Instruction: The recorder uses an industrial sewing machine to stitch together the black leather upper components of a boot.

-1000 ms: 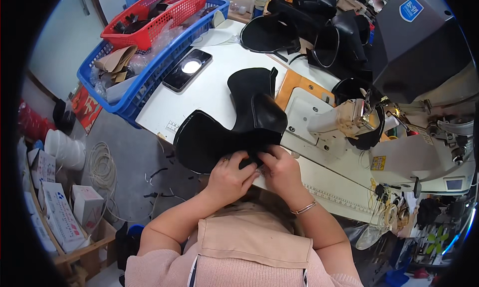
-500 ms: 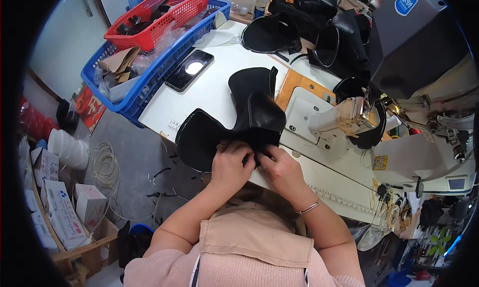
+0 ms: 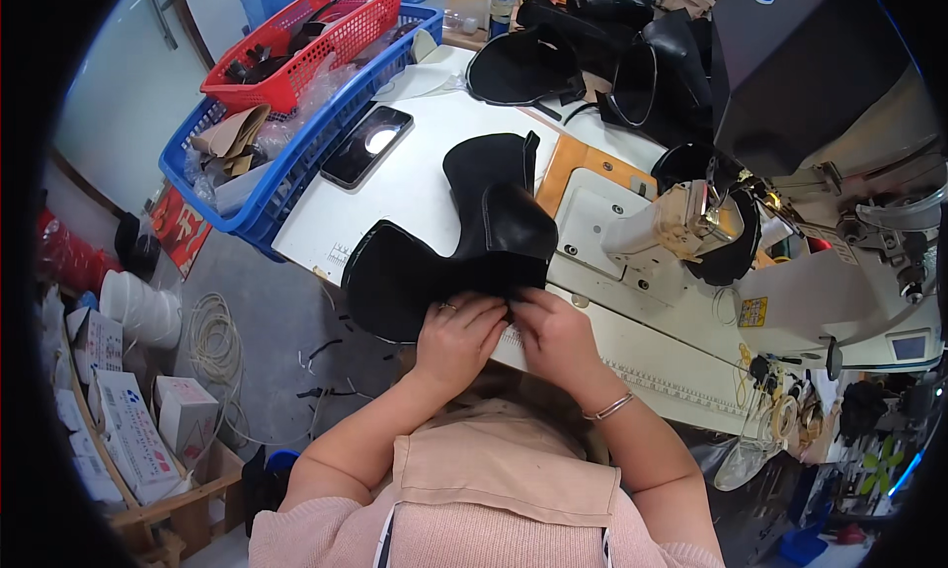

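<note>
Black leather, cut and part-sewn into a boot upper (image 3: 464, 247), lies across the near edge of the white worktop (image 3: 415, 173), one rounded flap hanging past that edge. Both hands meet at its lower rim: the left hand (image 3: 456, 333) curls its fingers closed on the leather, and the right hand (image 3: 553, 329) pinches the same rim just beside it, fingertips nearly touching. A sewing machine (image 3: 691, 222) stands to the right. A phone (image 3: 367, 145) lies near the worktop's left edge, beside a blue basket (image 3: 296, 173) holding a red basket (image 3: 316, 35).
</note>
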`<state>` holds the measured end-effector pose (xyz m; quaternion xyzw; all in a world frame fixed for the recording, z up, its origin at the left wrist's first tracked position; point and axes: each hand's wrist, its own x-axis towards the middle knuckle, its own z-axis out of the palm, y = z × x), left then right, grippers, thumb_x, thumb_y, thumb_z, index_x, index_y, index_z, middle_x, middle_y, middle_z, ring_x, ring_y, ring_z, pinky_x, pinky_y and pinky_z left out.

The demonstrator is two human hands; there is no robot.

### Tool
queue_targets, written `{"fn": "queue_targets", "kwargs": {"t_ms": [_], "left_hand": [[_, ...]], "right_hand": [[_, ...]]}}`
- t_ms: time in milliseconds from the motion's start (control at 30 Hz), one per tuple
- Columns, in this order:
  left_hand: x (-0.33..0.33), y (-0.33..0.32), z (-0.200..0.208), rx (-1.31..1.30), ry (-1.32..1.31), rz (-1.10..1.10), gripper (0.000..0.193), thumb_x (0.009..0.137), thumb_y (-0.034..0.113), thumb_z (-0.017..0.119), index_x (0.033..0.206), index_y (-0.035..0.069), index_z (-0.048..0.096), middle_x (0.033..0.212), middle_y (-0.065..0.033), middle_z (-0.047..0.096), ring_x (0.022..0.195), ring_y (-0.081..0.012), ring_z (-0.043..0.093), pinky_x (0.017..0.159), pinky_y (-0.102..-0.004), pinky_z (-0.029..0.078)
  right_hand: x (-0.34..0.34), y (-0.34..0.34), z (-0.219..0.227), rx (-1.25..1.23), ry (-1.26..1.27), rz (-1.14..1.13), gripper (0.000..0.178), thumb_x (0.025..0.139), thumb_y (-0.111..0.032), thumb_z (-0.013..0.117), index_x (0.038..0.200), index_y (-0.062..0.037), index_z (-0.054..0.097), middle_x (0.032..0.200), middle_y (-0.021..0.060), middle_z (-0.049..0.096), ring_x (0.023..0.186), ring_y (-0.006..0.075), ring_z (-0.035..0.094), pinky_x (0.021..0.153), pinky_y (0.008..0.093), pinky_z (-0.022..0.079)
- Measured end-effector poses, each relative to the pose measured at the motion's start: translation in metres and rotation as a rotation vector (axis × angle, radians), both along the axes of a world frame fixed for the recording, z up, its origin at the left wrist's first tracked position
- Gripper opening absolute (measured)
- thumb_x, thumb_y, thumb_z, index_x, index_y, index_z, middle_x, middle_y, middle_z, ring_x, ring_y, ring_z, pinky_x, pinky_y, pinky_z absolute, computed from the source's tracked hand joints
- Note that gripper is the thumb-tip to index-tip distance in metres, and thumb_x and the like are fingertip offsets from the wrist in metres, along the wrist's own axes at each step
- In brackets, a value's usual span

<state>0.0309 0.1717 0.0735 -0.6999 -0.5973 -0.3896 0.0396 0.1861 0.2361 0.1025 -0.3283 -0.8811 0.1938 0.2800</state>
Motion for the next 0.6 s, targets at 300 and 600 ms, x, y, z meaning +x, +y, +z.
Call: {"fn": "queue_targets", "kwargs": {"t_ms": [300,600], "left_hand": [[-0.007,-0.006,0.007,-0.075,0.167,-0.11,0.025,0.079,0.016,0.063,0.103,0.014,0.066,0.109,0.0016,0.063,0.1,-0.0191,0.057,0.079,-0.0359,0.043],[-0.018,-0.015,0.007,-0.109,0.145,-0.246,0.031,0.079,0.015,0.064,0.11,0.007,0.062,0.113,-0.0051,0.062,0.113,-0.0234,0.053,0.092,-0.039,0.041]], "right_hand": [[-0.006,0.0,-0.003,-0.213,0.136,-0.16,0.03,0.08,-0.002,0.06,0.11,-0.0072,0.065,0.099,0.0132,0.067,0.081,0.0312,0.065,0.071,0.0354,0.053],[0.006,-0.002,0.009,-0.092,-0.252,0.069,0.063,0.08,0.0,0.056,0.139,0.0037,0.033,0.112,0.0107,0.065,0.088,0.0275,0.064,0.074,0.0358,0.052]]}}
